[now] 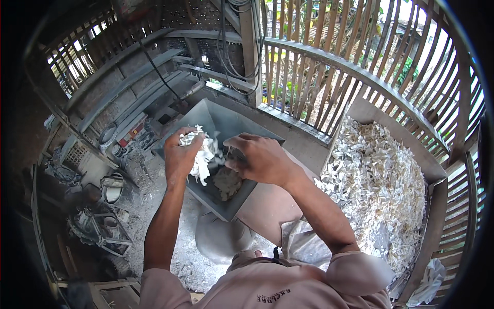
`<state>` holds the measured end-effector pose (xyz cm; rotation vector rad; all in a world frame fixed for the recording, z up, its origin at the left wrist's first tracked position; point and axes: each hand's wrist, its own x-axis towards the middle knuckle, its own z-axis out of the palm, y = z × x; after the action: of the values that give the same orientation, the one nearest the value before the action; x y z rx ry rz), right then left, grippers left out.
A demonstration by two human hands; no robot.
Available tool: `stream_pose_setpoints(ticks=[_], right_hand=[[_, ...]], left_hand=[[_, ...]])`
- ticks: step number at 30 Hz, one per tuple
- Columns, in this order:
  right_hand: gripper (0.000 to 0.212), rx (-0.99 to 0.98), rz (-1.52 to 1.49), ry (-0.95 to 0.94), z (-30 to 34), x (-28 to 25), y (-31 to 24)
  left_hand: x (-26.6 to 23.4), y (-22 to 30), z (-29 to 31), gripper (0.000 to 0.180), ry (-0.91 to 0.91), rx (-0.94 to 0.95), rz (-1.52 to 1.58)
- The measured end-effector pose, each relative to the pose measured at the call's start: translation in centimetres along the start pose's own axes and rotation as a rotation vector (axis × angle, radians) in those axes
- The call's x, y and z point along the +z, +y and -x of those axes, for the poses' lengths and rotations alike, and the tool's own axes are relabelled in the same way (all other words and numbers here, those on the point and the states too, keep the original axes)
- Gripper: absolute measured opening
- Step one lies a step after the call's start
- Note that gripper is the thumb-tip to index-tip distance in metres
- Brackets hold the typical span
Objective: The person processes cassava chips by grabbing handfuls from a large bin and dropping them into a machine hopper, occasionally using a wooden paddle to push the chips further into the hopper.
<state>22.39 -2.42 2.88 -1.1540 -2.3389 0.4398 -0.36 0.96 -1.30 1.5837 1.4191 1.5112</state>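
My left hand [180, 154] is closed around a clump of pale, dried, flaky chips [202, 154], held over a grey metal hopper [229, 117]. Some chips hang down below its fingers. Across from it, my right hand [260, 158] is over the hopper too, its fingers curved and apart with nothing visible in them. A few blurred chips are in the air between the two hands. Deeper in the hopper lies a small heap of chips [227, 183], partly hidden by my right hand.
A large heap of the same chips [378, 190] fills a wooden-sided bin at the right. Buckets [112, 188] and metal parts stand at the left on a powdery floor [170, 247]. A slatted wooden wall [329, 62] bounds the far side, with a coiled cable [242, 46] hanging there.
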Motion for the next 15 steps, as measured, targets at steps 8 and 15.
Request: stream_pose_setpoints(ticks=[8,15], right_hand=[[0.029,0.136,-0.454,0.611,12.9,-3.5,3.8],[0.026,1.057,-0.048,1.298,40.5,-3.6,11.9]], left_hand=[[0.4,-1.9,-1.1,0.030,0.009,0.109,-0.485],[-5.7,-6.9,-4.6,0.038,-0.302,0.074,-0.475]])
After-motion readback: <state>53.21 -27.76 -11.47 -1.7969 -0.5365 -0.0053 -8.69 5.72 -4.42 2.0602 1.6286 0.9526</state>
